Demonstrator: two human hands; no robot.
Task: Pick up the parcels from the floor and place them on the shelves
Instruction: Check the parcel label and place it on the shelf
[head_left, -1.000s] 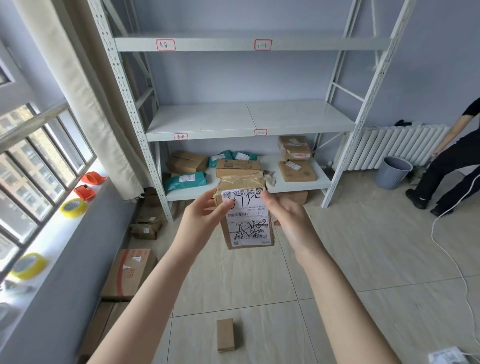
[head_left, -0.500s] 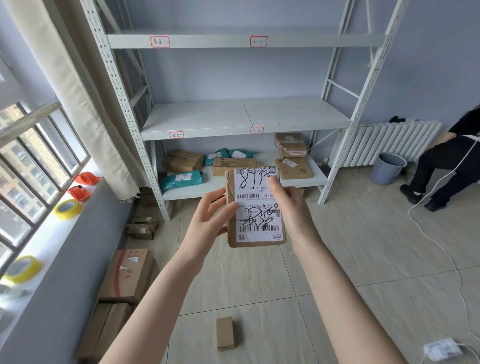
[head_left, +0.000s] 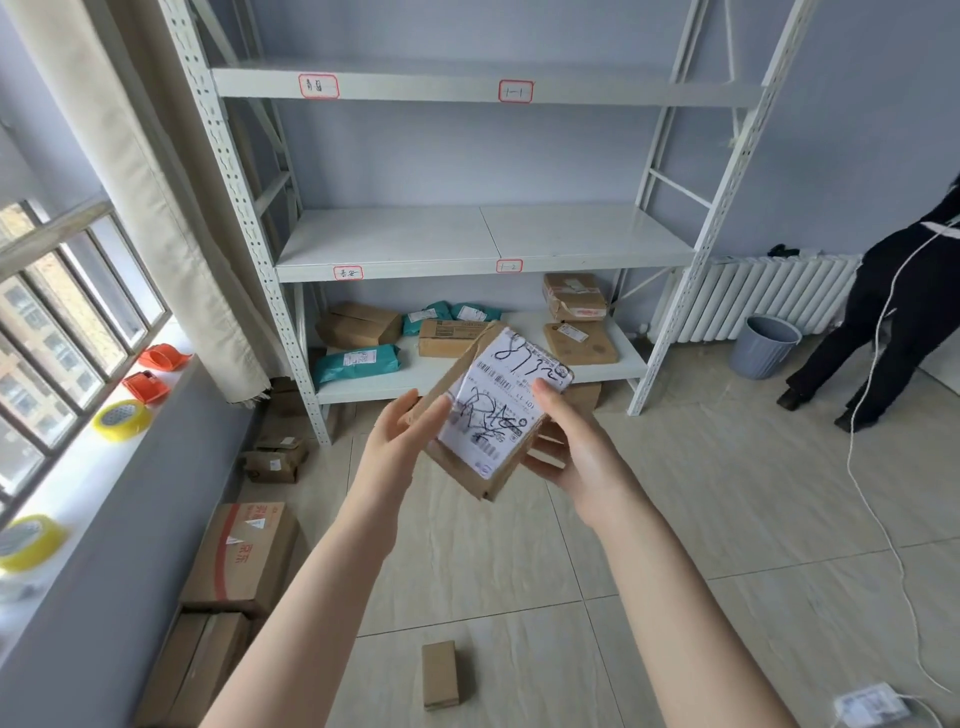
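Note:
I hold a small brown cardboard parcel (head_left: 493, 410) with a white scribbled shipping label, tilted to the right, in front of the white metal shelving unit (head_left: 483, 244). My left hand (head_left: 405, 441) grips its left edge and my right hand (head_left: 571, 447) holds its right side and underside. The middle shelf is bare; the bottom shelf (head_left: 628, 369) carries several brown boxes and teal bags. Another small brown parcel (head_left: 440, 674) lies on the tiled floor below my arms.
Cardboard boxes (head_left: 244, 556) are stacked along the left wall under the windowsill, which holds tape rolls (head_left: 122, 420). A person in black (head_left: 893, 322) stands at right near a grey bin (head_left: 763, 353) and radiator. A white cable (head_left: 872, 467) trails across the floor.
The parcel has turned from upright to tilted rightward in my hands. The camera view shifted slightly, and the person at right moved.

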